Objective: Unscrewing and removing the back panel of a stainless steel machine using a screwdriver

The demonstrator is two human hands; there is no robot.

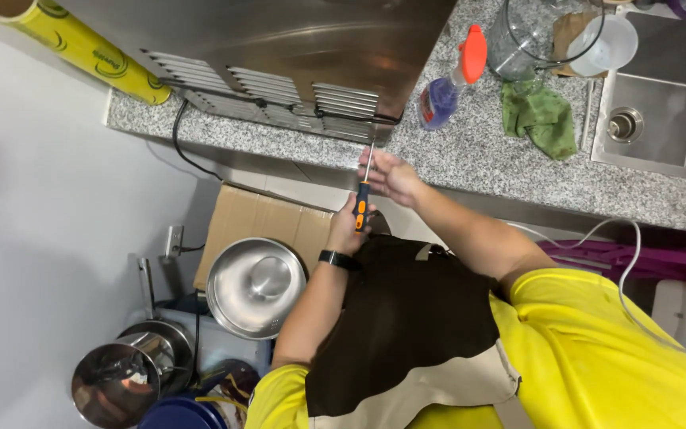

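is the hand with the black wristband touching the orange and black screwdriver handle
Touching. The head view shows the left hand, with the black wristband, wrapped around the orange and black screwdriver handle, no gap visible.

screwdriver (363, 199) tip: hidden behind appliance (279, 56) | appliance top: cut off

A spray bottle (448, 83) stands beside a green cloth (541, 117) near the sink (660, 119).

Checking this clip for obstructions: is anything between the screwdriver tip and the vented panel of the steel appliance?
Nothing visible. The screwdriver points straight at the vented panel; the right hand steadies its shaft, and the left hand holds the handle. The black cable hangs off to the side.
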